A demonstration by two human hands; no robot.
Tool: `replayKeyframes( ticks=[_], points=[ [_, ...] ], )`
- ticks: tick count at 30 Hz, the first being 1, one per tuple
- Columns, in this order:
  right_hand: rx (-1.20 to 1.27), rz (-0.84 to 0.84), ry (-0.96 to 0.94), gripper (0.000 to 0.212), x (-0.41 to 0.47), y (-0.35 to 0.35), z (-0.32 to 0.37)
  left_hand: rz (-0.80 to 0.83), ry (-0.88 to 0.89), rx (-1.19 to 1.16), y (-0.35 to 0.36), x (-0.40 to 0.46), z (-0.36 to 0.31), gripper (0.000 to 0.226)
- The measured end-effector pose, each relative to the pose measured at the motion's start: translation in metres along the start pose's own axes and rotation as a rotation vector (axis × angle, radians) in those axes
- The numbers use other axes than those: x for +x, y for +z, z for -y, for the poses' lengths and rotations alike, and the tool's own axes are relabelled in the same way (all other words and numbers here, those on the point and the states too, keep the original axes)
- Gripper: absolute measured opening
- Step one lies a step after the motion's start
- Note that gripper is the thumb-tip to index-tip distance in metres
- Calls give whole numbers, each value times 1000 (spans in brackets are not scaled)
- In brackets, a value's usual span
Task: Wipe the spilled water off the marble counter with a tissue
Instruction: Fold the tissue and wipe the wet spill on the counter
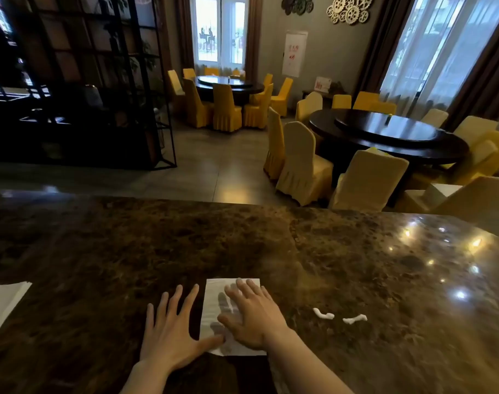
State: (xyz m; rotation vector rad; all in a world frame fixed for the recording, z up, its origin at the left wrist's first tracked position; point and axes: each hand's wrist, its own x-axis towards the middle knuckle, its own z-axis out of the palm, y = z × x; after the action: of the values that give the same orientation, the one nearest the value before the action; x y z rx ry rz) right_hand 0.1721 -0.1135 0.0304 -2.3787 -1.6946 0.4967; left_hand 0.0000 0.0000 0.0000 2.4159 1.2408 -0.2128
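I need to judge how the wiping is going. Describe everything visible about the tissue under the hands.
The tissue is a white, thin paper sheet, rectangular and spread flat on the brown marble counter, near its front edge. Grey patches show where it looks damp and partly see-through. The right hand lies flat on it, fingers spread, covering its right part. The left hand rests mostly on the counter beside it, its thumb reaching the sheet's lower left edge. Its top corners look crisp and unwrinkled.
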Motion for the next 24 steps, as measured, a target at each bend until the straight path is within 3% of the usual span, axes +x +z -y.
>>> replayKeyframes(
  ticks=[12,17,19,24],
  points=[
    [-166,-121,-186,36,8,19,18,12,22,41,11,0,15,153],
    [-131,-251,-122,18,2,23,6,-2,57,62,11,-6,2,152],
    [51,-317,-36,15,-5,21,-5,5,77,66,10,-8,-8,151],
    [914,-690,386,17,-31,-17,-53,31,140,56,9,-7,-38,150]
  ],
)
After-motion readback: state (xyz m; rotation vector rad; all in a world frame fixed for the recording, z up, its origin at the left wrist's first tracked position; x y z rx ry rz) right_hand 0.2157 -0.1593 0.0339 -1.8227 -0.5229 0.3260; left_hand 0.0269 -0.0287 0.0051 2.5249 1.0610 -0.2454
